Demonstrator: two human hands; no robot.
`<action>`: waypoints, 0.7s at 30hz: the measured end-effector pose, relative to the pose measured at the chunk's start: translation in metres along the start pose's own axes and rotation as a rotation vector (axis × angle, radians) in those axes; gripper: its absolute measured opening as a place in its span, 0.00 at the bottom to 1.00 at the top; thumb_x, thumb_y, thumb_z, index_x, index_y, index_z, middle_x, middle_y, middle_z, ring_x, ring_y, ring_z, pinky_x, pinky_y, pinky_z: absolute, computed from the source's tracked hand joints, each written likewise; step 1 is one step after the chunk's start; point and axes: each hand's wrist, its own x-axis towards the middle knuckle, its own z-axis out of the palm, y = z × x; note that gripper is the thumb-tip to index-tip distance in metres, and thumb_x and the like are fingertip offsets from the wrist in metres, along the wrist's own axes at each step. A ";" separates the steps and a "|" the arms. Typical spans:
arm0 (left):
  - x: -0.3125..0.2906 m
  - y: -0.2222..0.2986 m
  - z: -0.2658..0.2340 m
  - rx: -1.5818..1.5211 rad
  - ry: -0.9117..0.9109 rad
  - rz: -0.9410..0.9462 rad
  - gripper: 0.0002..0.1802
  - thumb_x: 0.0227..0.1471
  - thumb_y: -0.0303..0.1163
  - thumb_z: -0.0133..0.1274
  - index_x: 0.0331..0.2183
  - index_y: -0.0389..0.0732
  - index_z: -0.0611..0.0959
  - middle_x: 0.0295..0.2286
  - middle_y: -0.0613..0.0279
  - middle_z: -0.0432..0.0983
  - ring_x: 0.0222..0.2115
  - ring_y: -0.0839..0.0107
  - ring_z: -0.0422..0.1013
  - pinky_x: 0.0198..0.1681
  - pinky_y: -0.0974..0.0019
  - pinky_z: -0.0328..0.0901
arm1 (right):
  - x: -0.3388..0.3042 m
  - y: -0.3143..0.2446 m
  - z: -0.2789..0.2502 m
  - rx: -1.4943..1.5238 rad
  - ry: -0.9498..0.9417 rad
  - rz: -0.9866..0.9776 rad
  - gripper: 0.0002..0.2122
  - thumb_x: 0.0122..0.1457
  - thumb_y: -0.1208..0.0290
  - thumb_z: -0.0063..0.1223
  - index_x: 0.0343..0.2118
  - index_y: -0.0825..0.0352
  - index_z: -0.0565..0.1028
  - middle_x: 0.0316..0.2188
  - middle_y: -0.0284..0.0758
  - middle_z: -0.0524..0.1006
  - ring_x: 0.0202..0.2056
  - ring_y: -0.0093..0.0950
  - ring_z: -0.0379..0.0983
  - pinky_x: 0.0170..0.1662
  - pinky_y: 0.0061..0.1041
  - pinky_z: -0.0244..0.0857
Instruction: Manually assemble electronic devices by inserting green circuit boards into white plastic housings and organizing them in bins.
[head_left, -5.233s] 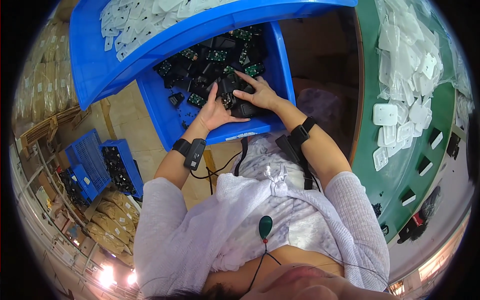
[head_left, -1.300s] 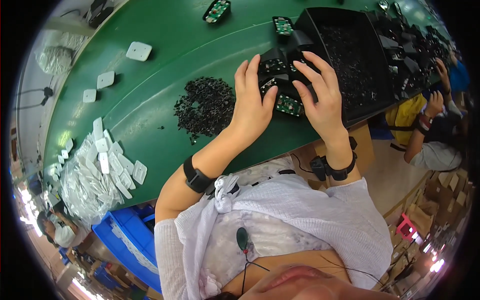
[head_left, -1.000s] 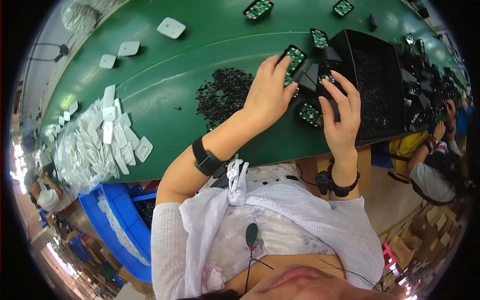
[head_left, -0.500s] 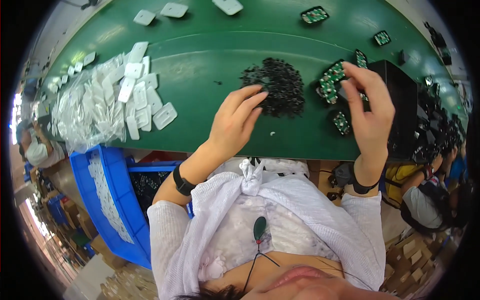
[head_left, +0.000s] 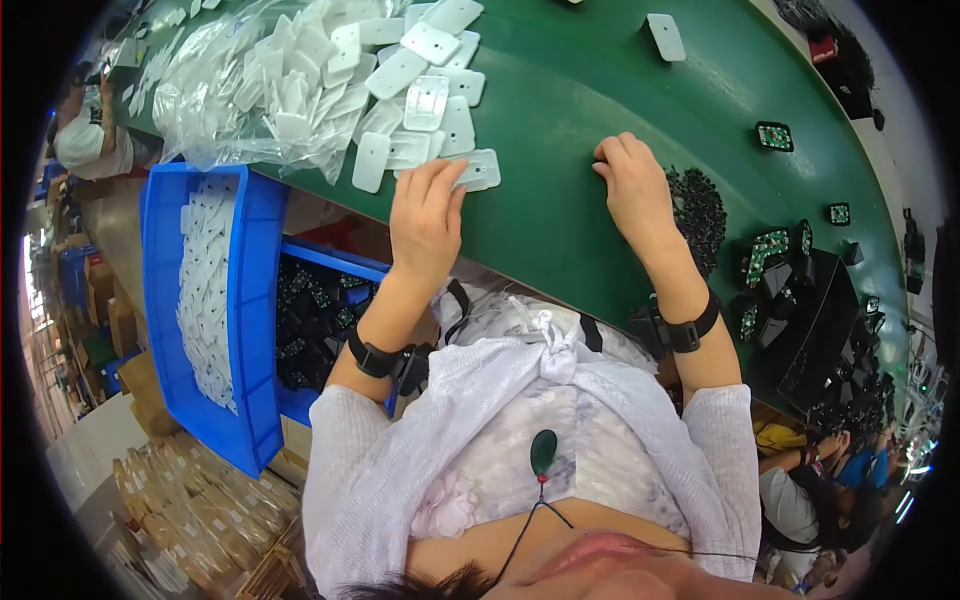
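At the near edge of a heap of white plastic covers point(head_left: 405, 72), my left hand point(head_left: 427, 215) has its fingers and thumb closed at the end of one white plastic cover point(head_left: 484, 172). The fingers hide part of that cover. My right hand point(head_left: 640, 197) hovers over the green table just left of a pile of tiny black parts point(head_left: 699, 215). Its fingers are bent together, and whatever they may hold is hidden. Black housings with green circuit boards point(head_left: 768, 248) lie farther right, away from both hands.
A clear plastic bag point(head_left: 215, 105) wraps part of the cover heap. Below the table's left side stand a blue bin point(head_left: 258, 330) of white parts and another with black parts. A black box point(head_left: 825, 325) sits at right. Other people work at both far sides.
The view has swung left. My left hand has gone from the black pile to the white covers. My right hand has left the circuit boards and come left of the black pile.
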 end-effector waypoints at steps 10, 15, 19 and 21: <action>0.023 -0.014 0.007 0.281 -0.288 0.215 0.26 0.40 0.25 0.58 0.47 0.40 0.77 0.41 0.59 0.70 0.40 0.60 0.66 0.41 0.59 0.63 | -0.012 -0.007 -0.020 0.276 0.101 0.173 0.04 0.56 0.78 0.53 0.34 0.69 0.73 0.29 0.37 0.74 0.31 0.31 0.74 0.35 0.27 0.69; 0.044 -0.023 0.012 0.127 -0.413 0.249 0.25 0.39 0.19 0.57 0.44 0.38 0.77 0.35 0.51 0.69 0.37 0.52 0.67 0.40 0.58 0.64 | -0.039 -0.012 -0.042 0.968 0.217 0.459 0.03 0.57 0.78 0.54 0.32 0.72 0.73 0.26 0.34 0.75 0.29 0.21 0.75 0.33 0.20 0.72; 0.069 -0.013 0.000 0.164 -0.640 0.186 0.28 0.37 0.17 0.59 0.45 0.42 0.75 0.34 0.49 0.68 0.38 0.50 0.67 0.40 0.55 0.63 | -0.063 -0.009 -0.052 1.137 0.233 0.482 0.05 0.57 0.78 0.55 0.32 0.72 0.71 0.26 0.34 0.76 0.29 0.21 0.75 0.34 0.20 0.72; 0.081 0.004 0.000 0.243 -0.665 0.236 0.23 0.40 0.19 0.59 0.42 0.42 0.76 0.34 0.49 0.69 0.36 0.50 0.69 0.37 0.56 0.64 | -0.076 -0.004 -0.058 1.217 0.263 0.409 0.05 0.56 0.77 0.56 0.32 0.71 0.72 0.27 0.32 0.76 0.29 0.19 0.74 0.34 0.19 0.70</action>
